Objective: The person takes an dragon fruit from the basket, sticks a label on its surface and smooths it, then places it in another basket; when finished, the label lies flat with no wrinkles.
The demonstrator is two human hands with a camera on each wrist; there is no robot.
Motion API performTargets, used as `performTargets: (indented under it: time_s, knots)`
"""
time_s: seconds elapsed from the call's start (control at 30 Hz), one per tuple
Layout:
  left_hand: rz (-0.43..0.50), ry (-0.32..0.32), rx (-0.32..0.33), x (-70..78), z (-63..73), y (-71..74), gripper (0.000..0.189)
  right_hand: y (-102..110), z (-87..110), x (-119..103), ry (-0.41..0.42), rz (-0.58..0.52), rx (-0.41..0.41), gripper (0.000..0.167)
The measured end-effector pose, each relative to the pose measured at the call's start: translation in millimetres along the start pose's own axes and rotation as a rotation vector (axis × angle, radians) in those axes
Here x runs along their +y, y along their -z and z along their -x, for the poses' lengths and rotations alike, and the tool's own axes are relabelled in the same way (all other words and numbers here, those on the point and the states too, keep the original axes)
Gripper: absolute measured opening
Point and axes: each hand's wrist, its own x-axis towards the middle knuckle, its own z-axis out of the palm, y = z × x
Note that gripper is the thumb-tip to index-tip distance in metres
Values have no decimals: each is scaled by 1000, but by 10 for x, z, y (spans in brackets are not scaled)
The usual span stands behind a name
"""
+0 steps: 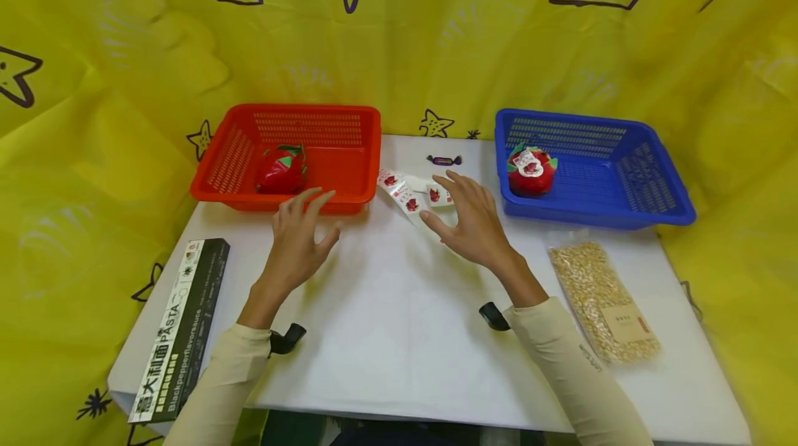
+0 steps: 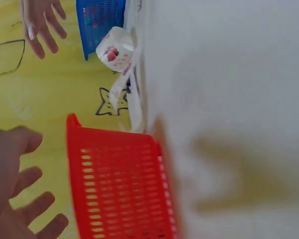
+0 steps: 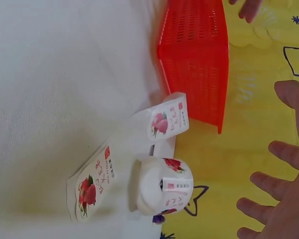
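Note:
My left hand (image 1: 300, 244) hovers in front of the red basket (image 1: 280, 202), fingers spread and holding nothing. A red dragon fruit (image 1: 282, 170) with green tips lies in that basket. Over the middle of the table my right hand (image 1: 470, 221) is raised, fingers apart and nothing in them. Close to it lies a roll of white labels (image 3: 177, 186) printed with dragon fruit, its strip (image 1: 401, 191) trailing out; the head view hides part of it behind the right hand. Inside the blue basket (image 1: 592, 214), at its left, sits another dragon fruit (image 1: 530, 181) bearing a white label.
A small purple wrapped candy (image 1: 445, 160) lies at the back of the white table (image 1: 386, 335). At the left edge is a long pasta box (image 1: 181, 328). A clear bag of pale grains (image 1: 601, 300) lies at the right. Yellow cloth (image 1: 411, 51) hangs behind.

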Motion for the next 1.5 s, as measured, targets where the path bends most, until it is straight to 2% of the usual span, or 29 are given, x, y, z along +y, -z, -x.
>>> performTargets:
  time_s: [0.17, 0.27, 0.37, 0.47, 0.57, 0.73, 0.83, 0.93, 1.07, 1.3, 1.5]
  knots:
    - [203, 197, 163, -187, 15, -33, 41, -9, -16, -18, 4, 8, -2, 73]
    - [327, 324, 226, -284, 21, 1, 34, -19, -40, -33, 5, 7, -3, 73]
    - [408, 487, 230, -379, 16, 41, 36, -35, -74, -52, 8, 5, -1, 73]
    - [483, 638, 199, -459, -10, 72, 46, -57, -114, -78, 10, 3, -6, 73]
    - [564, 735, 190, -519, -59, 83, 52, -80, -154, -109, 10, -6, -14, 72]
    - [769, 785, 187, -598, -125, 90, 41, -118, -224, -168, 9, -25, -27, 71]
    - [887, 785, 183, -618, -148, 94, 34, -141, -276, -207, 12, -32, -28, 72]
    - [957, 774, 190, -616, -163, 96, 32, -172, -333, -244, 22, -28, -25, 71]
    - [995, 769, 188, -631, -171, 94, 29, -227, -408, -288, 45, -28, -22, 70]
    - [977, 779, 184, -677, -148, 92, 27, -336, -542, -386, 70, -42, -48, 70]
    - [993, 785, 191, -698, -86, 121, 27, -446, -714, -558, 105, -53, -76, 69]
